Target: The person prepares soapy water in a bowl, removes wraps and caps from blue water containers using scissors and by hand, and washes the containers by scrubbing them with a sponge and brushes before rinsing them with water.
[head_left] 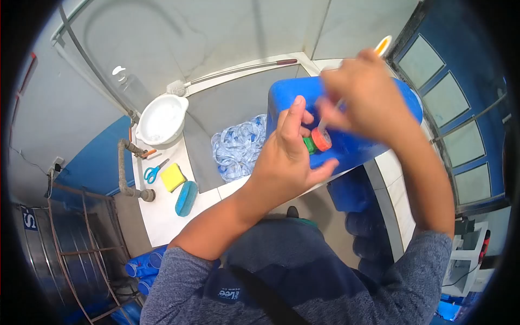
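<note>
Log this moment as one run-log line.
left hand: open beside red piece | right hand: motion-blurred, gripping white-and-orange handle | blue container: beneath both hands

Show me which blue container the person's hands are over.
The large blue container at the sink, beneath the left hand and right hand; the other blue containers sit lower, below the counter.

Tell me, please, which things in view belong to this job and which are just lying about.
Likely part of the job:
blue container
red cap
green piece
white-and-orange tool in the right hand

Likely just lying about:
scissors
yellow sponge
blue scrubber
white basin
long-handled brush
blue-and-white strips
</note>
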Demonstrator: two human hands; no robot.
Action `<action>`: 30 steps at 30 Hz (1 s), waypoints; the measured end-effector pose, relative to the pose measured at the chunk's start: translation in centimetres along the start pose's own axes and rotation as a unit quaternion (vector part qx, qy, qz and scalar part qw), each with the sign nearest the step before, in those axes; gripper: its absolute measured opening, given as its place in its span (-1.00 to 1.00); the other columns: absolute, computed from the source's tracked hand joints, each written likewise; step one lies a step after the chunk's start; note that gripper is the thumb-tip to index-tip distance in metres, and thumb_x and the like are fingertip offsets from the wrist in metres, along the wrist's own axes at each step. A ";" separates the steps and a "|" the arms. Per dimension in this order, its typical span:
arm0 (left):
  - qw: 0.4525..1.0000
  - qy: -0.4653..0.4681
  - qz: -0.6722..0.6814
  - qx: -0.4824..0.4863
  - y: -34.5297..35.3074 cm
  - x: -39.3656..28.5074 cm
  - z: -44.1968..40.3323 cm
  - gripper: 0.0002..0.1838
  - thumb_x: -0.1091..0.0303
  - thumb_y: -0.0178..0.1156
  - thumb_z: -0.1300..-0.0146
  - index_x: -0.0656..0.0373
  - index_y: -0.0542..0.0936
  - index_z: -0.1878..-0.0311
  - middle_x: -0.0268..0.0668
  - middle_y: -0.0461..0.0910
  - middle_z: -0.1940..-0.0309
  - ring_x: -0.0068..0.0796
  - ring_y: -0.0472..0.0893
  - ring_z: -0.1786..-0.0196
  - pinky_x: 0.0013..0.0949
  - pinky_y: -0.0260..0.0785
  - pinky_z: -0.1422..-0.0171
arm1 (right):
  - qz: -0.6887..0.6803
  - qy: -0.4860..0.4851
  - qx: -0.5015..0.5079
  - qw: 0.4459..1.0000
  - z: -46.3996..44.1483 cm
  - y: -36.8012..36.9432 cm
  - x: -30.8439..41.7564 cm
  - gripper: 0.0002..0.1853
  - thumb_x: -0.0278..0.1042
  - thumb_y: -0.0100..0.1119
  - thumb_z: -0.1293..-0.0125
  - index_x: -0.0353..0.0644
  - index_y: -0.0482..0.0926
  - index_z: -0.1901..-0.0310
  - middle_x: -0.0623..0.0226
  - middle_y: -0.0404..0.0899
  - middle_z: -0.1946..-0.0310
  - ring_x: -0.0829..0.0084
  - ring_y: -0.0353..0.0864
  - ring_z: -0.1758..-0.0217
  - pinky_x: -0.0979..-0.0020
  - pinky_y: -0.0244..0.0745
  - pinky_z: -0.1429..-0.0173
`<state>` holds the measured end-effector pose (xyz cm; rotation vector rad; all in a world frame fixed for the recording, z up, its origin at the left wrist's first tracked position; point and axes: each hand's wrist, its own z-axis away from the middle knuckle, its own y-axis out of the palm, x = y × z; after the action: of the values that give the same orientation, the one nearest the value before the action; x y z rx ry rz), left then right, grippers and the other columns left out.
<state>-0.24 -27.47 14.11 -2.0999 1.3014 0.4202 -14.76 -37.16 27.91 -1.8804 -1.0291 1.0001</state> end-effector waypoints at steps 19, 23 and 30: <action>0.966 -0.181 0.179 0.039 -7.8 11.5 -3.8 -0.32 0.29 0.37 -0.37 0.13 0.26 -0.44 -0.18 0.59 -0.17 -0.41 0.59 -0.18 -0.27 0.42 -0.29 | -0.430 0.613 -0.218 0.625 30.6 22.7 -10.5 -0.24 0.02 0.14 -0.44 -0.23 0.20 -0.53 0.14 0.47 -0.35 0.23 0.43 -0.40 0.23 0.34 -0.46; 0.965 -0.189 -0.183 0.018 -16.6 15.9 -2.1 -0.33 0.14 0.30 -0.43 0.12 0.31 -0.50 -0.12 0.54 -0.29 -0.19 0.54 -0.34 -0.07 0.37 -0.43 | -0.458 0.549 -0.221 0.663 29.3 22.6 -6.0 -0.22 -0.18 0.40 -0.30 -0.25 0.27 -0.47 0.18 0.51 -0.27 0.25 0.49 -0.30 0.17 0.38 -0.42; 0.568 -0.650 -0.504 0.035 -39.3 23.9 9.2 -0.12 -0.42 -0.04 -0.42 0.26 0.47 -0.38 0.08 0.57 -0.28 0.06 0.54 -0.37 0.07 0.36 -0.42 | -0.530 0.594 -0.283 0.534 28.1 21.1 -2.8 -0.36 -0.50 0.51 -0.16 -0.28 0.44 -0.27 0.23 0.64 -0.08 0.37 0.65 -0.05 0.27 0.57 -0.21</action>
<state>46.14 -25.36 7.14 -1.3557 -0.7369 1.0012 -34.32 -41.02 -1.17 -1.2899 -1.2208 -1.3479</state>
